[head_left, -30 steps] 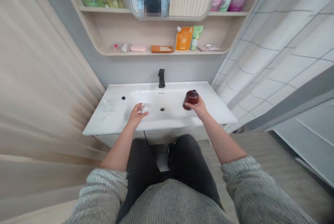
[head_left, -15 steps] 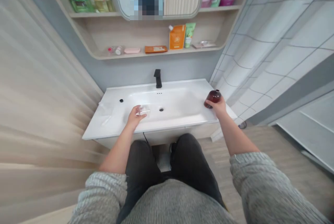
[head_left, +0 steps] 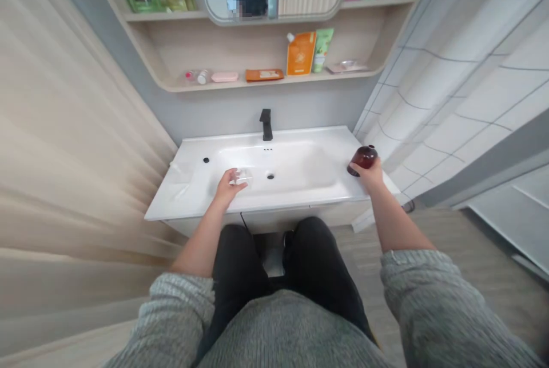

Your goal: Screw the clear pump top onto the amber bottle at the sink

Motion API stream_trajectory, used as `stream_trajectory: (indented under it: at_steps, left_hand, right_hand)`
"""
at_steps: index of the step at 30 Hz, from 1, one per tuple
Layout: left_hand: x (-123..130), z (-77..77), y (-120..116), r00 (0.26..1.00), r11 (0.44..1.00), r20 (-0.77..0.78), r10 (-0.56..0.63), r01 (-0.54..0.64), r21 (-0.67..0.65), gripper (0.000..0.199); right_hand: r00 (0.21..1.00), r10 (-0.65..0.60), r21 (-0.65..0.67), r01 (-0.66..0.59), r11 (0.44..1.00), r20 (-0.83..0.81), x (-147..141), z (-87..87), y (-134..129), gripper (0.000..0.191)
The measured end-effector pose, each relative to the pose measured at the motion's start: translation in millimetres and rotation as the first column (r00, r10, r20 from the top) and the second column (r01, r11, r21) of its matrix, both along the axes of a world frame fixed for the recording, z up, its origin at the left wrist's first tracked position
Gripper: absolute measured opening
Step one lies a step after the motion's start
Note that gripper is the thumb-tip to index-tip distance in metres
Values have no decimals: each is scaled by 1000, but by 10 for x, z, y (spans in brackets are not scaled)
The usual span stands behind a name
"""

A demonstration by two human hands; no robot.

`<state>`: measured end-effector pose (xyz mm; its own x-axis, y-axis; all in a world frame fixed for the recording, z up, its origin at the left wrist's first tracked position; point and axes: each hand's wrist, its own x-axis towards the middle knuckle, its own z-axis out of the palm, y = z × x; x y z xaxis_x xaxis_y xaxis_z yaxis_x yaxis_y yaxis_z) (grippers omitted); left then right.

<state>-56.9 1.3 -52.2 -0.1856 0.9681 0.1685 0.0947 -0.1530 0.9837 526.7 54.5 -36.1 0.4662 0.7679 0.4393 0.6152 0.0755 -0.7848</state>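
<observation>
Over the left part of the wide white basin (head_left: 300,179), my left hand (head_left: 230,185) holds a small clear container (head_left: 243,176), its grip clamped around the near side, thumb toward me and fingers on the far side (the thing is so transparent that I cannot make out its exact shape). At the right end of the glossy white tabletop (head_left: 169,199), my right hand (head_left: 369,174) has its grip closed on a dark reddish-brown, round-shouldered bottle (head_left: 364,158) with a short open neck; I cannot tell whether its base touches the surface. Between my hands lies the basin's round dark drain (head_left: 270,176), and behind it stands a black angular faucet (head_left: 266,125). A small black round piece (head_left: 206,160) sits left of the basin, near a crumpled clear sheet (head_left: 180,176). On the shelf above, an orange spouted pouch (head_left: 301,54) stands beside a green tube (head_left: 322,51) (both upright, leaning slightly).
</observation>
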Motion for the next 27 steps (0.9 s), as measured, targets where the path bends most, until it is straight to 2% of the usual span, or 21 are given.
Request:
stream_trajectory:
  at_steps: [2, 4, 5, 7, 8, 9, 10, 11, 12, 13, 14, 15, 16, 18, 20, 21, 23, 26, 27]
  left_hand:
    - [6, 0, -2, 1000, 1000, 3, -5, 5, 6, 80]
    - [9, -1, -6, 1000, 1000, 6, -11, 11, 19, 80]
    - [10, 0, -9, 1000, 1000, 3, -12, 12, 25, 79]
    - [7, 4, -13, 1000, 999, -4, -10, 10, 32, 78]
    - [5, 8, -15, 1000, 999, -4, -13, 13, 32, 77]
    - [5, 12, -16, 1000, 999, 0, -22, 22, 32, 76]
    - [7, 15, -18, 999, 999, 10, -40, 39, 36, 75]
    - [12, 17, -21, 997, 997, 23, -67, 66, 44, 73]
    - [22, 18, -25, 994, 994, 34, -101, 99, 55, 71]
    - [34, 17, -31, 990, 989, 40, -138, 135, 66, 70]
    - [49, 16, -40, 984, 983, 42, -172, 169, 74, 70]
    - [63, 14, -50, 979, 977, 40, -202, 198, 76, 71]
    - [75, 14, -61, 974, 972, 33, -226, 223, 74, 72]
    - [85, 21, -81, 966, 964, 11, -258, 257, 65, 76]
    - [75, 40, -88, 963, 962, -35, -266, 268, 58, 80]
    - [66, 53, -85, 962, 962, -69, -265, 269, 51, 82]
    - [45, 79, -70, 953, 959, -122, -276, 282, 30, 82]
    - [11, 108, -63, 950, 951, -81, -301, 305, 43, 74]
    - [-13, 115, -80, 964, 962, -51, -260, 263, 66, 68]
  right_hand:
    - [997, -48, -70, 44, 997, -66, -31, 16, -57, 133]
    - [977, -205, -5, 205, 979, -53, -141, 28, -196, 142]
    - [957, -290, 73, 290, 954, -20, -243, 30, -290, 135]
    - [920, -391, 223, 381, 897, 2, -568, 32, -494, 101]
    - [936, -351, 232, 338, 912, 20, -795, 34, -586, 79]
    - [972, -231, 209, 217, 953, 45, -1061, 38, -660, 62]
    - [997, -37, 163, 26, 986, 65, -1359, 43, -709, 50]
    - [977, 200, 101, -206, 973, 67, -1675, 49, -730, 45]
    - [902, 430, 38, -431, 901, 38, -1995, 53, -724, 45]
    - [791, 612, -10, -612, 791, -20, -2306, 54, -695, 54]
    - [674, 732, -37, -737, 674, -99, -2593, 49, -648, 71]
    - [575, 796, -49, -815, 577, -190, -2848, 40, -589, 86]
    - [501, 819, -53, -860, 508, -279, -3063, 27, -527, 97]
    - [387, 829, -49, -914, 403, -404, -3363, -6, -414, 107]
    - [304, 828, -20, -942, 334, -471, -3508, -39, -336, 106]
    - [277, 827, -1, -948, 317, -489, -3535, -54, -312, 102]
    - [267, 822, 27, -946, 323, -503, -3536, -83, -288, 91]
    - [340, 801, 20, -916, 401, -494, -3498, -129, -275, 79]
    - [374, 787, 10, -901, 434, -490, -3490, -147, -269, 77]
